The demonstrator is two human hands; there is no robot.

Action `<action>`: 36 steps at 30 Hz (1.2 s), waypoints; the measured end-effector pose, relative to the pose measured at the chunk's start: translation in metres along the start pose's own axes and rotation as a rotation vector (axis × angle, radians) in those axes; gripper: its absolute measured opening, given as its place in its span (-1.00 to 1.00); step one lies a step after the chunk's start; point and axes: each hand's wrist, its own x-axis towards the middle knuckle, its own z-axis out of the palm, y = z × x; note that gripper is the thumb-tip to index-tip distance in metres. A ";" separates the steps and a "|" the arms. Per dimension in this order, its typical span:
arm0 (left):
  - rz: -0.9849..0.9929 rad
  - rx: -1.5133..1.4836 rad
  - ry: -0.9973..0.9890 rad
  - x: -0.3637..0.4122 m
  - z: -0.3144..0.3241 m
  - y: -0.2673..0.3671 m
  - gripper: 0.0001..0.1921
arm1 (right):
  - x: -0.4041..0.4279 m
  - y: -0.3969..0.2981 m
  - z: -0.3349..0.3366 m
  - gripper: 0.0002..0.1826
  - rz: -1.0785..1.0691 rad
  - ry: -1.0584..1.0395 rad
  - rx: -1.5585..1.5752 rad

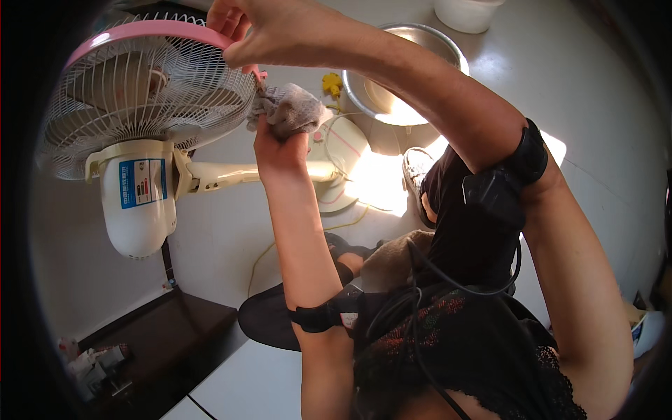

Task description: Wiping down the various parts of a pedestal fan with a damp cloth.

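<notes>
A standing fan with a cream motor housing (pixel 137 226) and a wire guard (pixel 157 105) is in front of me at the left. A pink rim (pixel 152 27) runs around the guard, and behind the wires I see the fan blades (pixel 113 81). My right hand (pixel 239 34) reaches across and grips the pink rim, fingers and thumb on either side. In my left hand (pixel 283 147) is a crumpled greyish cloth (pixel 296 107), bunched against the guard's edge beside a small pink clip (pixel 261 75). Most of the left fingers are hidden by the cloth.
The fan's pole (pixel 231 173) leads to its round base (pixel 341 194) on the floor. A metal basin (pixel 457 50) stands beyond my right forearm, near a yellow plug (pixel 332 84) and a white bucket (pixel 467 13). Dark furniture (pixel 173 325) lies at lower left.
</notes>
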 end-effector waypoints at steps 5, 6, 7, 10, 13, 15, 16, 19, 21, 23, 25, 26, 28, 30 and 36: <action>0.284 0.600 -0.155 -0.007 -0.018 -0.015 -0.52 | -0.007 0.001 -0.008 -0.61 0.019 -0.024 -0.037; 0.283 0.602 -0.155 -0.008 -0.026 -0.013 -0.52 | -0.010 0.000 -0.005 -0.61 0.007 -0.023 -0.012; 0.392 0.767 -0.181 -0.007 -0.031 -0.008 -0.47 | -0.013 0.000 -0.003 -0.62 -0.004 -0.020 0.010; 0.487 0.898 -0.226 0.007 -0.043 0.003 -0.40 | -0.017 -0.008 -0.006 -0.63 0.036 -0.073 0.038; 0.596 1.031 -0.159 0.035 -0.062 0.016 -0.45 | -0.016 -0.010 -0.001 -0.65 0.016 -0.062 0.029; 0.364 0.421 -0.043 0.069 -0.053 0.025 -0.51 | -0.015 -0.007 -0.001 -0.65 -0.021 -0.051 0.003; 0.121 -0.184 0.077 0.081 -0.053 0.025 -0.57 | -0.016 -0.005 -0.001 -0.65 -0.060 -0.044 -0.020; -0.113 -0.360 -0.237 0.080 -0.064 0.013 -0.65 | -0.014 -0.006 -0.006 -0.64 -0.039 -0.055 0.020; -0.134 -0.301 -0.228 0.068 -0.054 0.006 -0.64 | -0.012 -0.005 -0.007 -0.63 -0.023 -0.019 -0.004; -0.096 -0.257 -0.148 0.056 -0.043 0.001 -0.61 | -0.010 -0.007 -0.007 -0.62 -0.005 0.011 -0.006; -0.006 -0.095 -0.084 0.046 -0.029 -0.013 -0.60 | -0.010 -0.004 -0.008 -0.61 0.037 0.003 0.011; 0.032 -0.006 -0.051 0.038 -0.021 -0.017 -0.61 | -0.009 -0.003 -0.006 -0.60 0.025 0.015 0.043; 0.059 0.044 -0.011 0.030 -0.021 -0.011 -0.65 | -0.022 -0.027 0.002 -0.76 -0.094 0.128 0.024; 0.027 0.011 -0.040 0.029 -0.014 -0.012 -0.64 | -0.012 -0.012 -0.001 -0.69 -0.041 0.069 0.026; 0.262 0.280 -0.201 0.052 -0.040 -0.006 -0.65 | -0.014 0.003 0.000 -0.64 0.020 -0.015 -0.017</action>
